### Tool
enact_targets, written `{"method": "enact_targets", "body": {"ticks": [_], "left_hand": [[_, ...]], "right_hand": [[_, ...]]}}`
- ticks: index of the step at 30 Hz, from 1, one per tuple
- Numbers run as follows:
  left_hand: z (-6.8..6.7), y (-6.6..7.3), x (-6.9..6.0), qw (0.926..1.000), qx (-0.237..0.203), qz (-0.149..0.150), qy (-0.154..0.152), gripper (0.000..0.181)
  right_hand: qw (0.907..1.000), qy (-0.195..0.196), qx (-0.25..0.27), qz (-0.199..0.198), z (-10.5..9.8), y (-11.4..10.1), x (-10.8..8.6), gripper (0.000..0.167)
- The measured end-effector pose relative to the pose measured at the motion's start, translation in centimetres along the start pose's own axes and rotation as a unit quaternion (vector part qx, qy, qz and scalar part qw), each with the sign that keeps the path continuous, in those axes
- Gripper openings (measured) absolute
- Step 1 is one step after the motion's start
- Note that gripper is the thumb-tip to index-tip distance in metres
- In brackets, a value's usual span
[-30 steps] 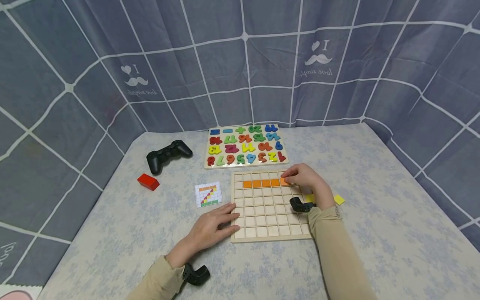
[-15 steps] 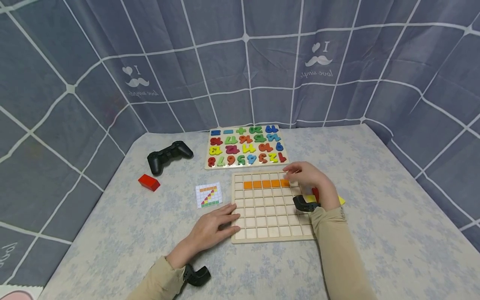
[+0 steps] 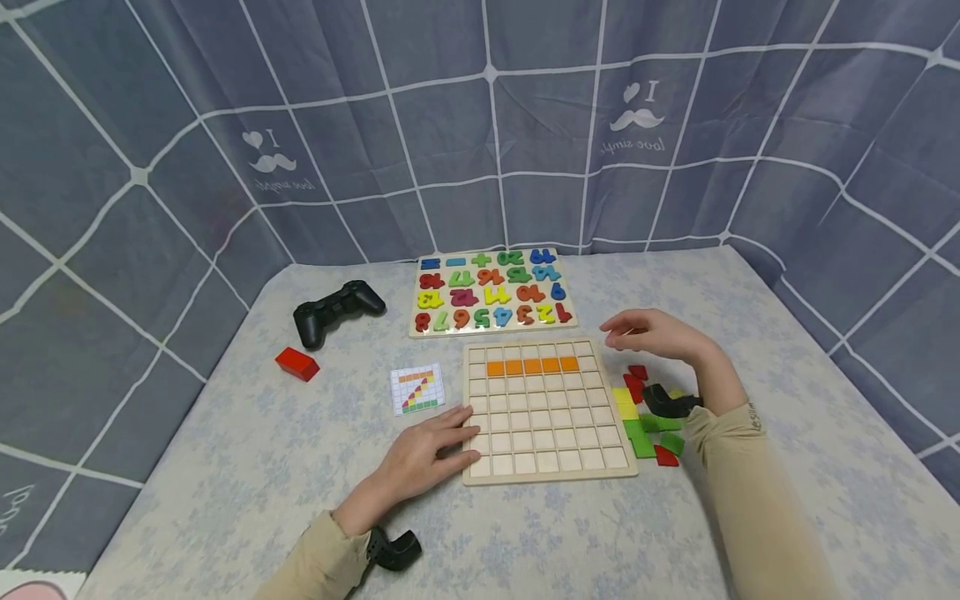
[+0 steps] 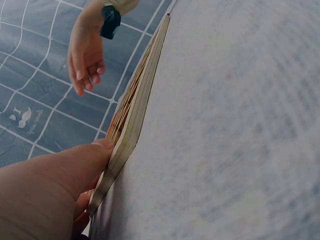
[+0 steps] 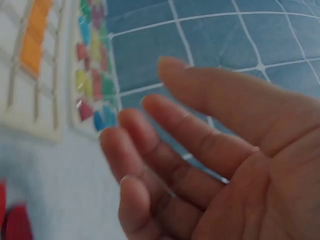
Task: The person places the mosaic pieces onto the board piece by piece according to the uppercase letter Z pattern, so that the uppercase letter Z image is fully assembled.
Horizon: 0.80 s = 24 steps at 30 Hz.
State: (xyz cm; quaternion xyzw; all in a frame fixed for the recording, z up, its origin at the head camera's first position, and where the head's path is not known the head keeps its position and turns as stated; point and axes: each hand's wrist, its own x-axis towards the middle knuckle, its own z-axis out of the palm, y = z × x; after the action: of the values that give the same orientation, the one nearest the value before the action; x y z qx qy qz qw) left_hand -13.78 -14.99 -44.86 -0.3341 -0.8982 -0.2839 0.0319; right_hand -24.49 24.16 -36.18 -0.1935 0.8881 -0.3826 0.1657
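Head view: left hand resting on the left rim of a wooden grid board, fingers spread; in its far part, five orange tiles; beside its right edge, loose red, yellow and green tiles; near the far right corner, right hand, fingers loosely bent, a gap between thumb and fingertips. Beyond, number puzzle. Shown in the right wrist view, hidden from the head view: bare palm.
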Motion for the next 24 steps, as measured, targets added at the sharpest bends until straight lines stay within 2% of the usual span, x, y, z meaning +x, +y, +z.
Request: {"method": "enact_targets", "body": {"ticks": [6, 13, 24], "left_hand": [[0.0, -0.1, 0.0, 1.0000, 0.002, 0.004, 0.004, 0.044], [0.0, 0.0, 0.0, 1.0000, 0.002, 0.000, 0.002, 0.044], [0.0, -0.1, 0.0, 1.0000, -0.001, 0.001, 0.003, 0.044]], "right_hand": [[0.9994, -0.014, 0.032, 0.004, -0.7, 1.9, -1.7, 0.042], [0.9964, -0.028, 0.078, 0.014, -0.6, 3.9, -3.5, 0.048], [0.9909, -0.058, 0.113, 0.043, -0.6, 6.9, -4.8, 0.046]]}}
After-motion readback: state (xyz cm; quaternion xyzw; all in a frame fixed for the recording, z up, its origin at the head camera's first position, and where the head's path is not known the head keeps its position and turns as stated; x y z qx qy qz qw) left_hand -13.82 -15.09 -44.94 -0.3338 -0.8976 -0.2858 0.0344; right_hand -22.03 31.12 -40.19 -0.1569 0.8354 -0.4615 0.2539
